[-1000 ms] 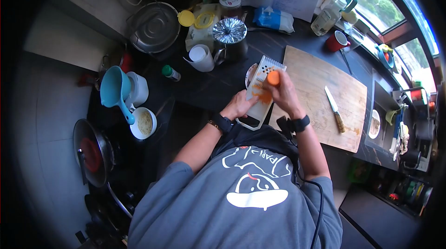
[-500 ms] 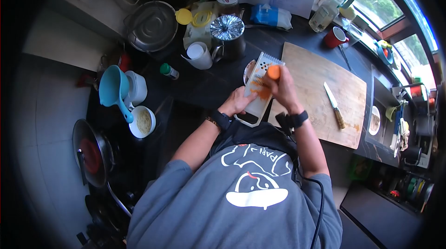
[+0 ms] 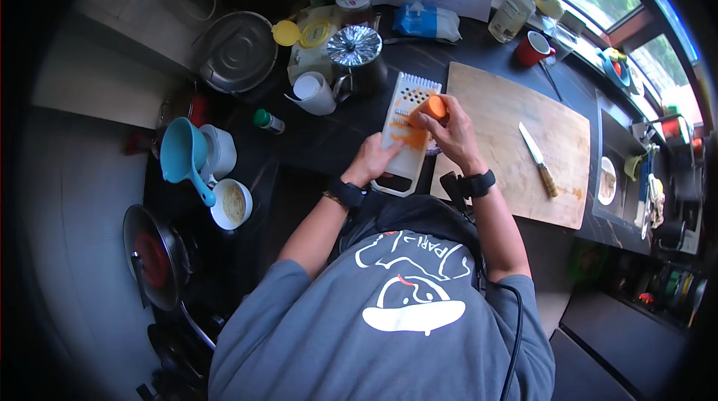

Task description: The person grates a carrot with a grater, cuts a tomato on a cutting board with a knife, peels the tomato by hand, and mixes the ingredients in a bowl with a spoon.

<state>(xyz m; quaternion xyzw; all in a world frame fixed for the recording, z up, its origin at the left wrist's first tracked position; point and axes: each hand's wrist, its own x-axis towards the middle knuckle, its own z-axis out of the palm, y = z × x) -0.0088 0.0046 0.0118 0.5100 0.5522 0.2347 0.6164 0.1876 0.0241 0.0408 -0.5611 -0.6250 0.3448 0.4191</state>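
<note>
My right hand grips an orange carrot piece against the upper middle of a flat white grater. Orange shreds lie on the grater's face below the carrot. With my left hand I hold the grater's left edge near its handle end, the thumb on its face. Part of a patterned dish shows beneath the grater's right side; the rest of it is hidden. Right of my hands, a knife lies on the wooden cutting board.
At the back stand a foil-topped metal pot, a white cup and a blue-white packet. A green-capped jar, a blue ladle and a white bowl are on the left. A red mug stands back right.
The grater has swung more upright and moved slightly left, with both hands still on it and the carrot. The dish now shows at its right side instead of its left. The view has shifted a little.
</note>
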